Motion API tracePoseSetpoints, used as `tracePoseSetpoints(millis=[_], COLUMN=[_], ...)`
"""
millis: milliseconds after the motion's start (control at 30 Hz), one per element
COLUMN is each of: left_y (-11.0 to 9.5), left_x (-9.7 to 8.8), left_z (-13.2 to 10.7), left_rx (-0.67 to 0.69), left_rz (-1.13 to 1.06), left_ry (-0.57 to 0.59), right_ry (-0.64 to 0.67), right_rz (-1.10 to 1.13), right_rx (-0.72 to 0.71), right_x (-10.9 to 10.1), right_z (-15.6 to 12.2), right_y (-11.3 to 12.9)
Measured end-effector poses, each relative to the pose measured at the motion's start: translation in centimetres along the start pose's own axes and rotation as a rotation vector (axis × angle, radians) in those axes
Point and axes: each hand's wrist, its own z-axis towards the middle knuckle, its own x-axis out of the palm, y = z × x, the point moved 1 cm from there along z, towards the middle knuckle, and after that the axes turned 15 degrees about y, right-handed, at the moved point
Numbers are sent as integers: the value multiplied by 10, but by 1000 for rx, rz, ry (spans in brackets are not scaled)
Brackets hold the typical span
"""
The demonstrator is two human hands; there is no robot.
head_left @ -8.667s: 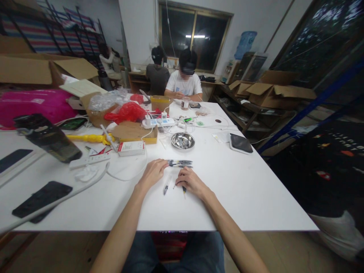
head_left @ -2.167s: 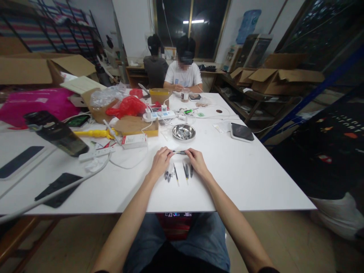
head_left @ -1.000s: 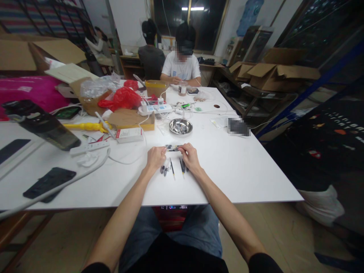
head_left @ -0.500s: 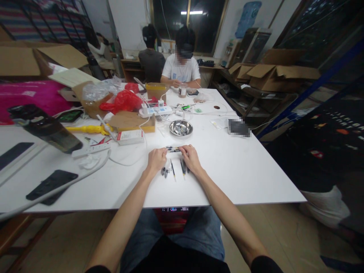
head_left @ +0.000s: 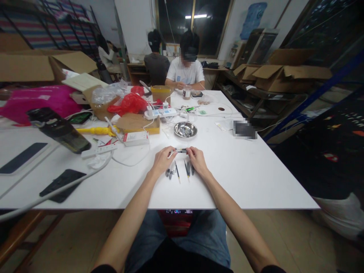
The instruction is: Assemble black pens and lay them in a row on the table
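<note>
My left hand (head_left: 162,159) and my right hand (head_left: 196,159) rest on the white table (head_left: 250,178), each pinching one end of a black pen (head_left: 181,151) held level between them. Just under the hands lie several loose pen parts (head_left: 179,173), thin black sticks and short barrels, pointing toward me. A small steel bowl (head_left: 185,129) with metal bits in it sits a little beyond the pen.
To the left lie a white box (head_left: 135,138), a power strip (head_left: 160,112) with cables, a cardboard tray (head_left: 136,123), red bags, a dark bottle (head_left: 61,131) and flat phones (head_left: 62,182). A dark tablet-like item (head_left: 244,129) lies at right. Two people sit at the far end.
Both hands stay closed on the pen's ends with little movement. Earlier the pens lay in a row and my hands were down on the table among loose parts.
</note>
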Motion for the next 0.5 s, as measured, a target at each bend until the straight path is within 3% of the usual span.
tracePoseSetpoints(millis=[233,500], left_y=[3,5], left_x=[-1,1], left_z=[3,2], left_rx=[199,145], left_rz=[-1,192], left_ry=[-53,-46], right_ry=[38,47], right_rz=[96,80], right_rx=[-6,-118], right_x=[0,3], right_z=[-1,-2], right_y=[4,8])
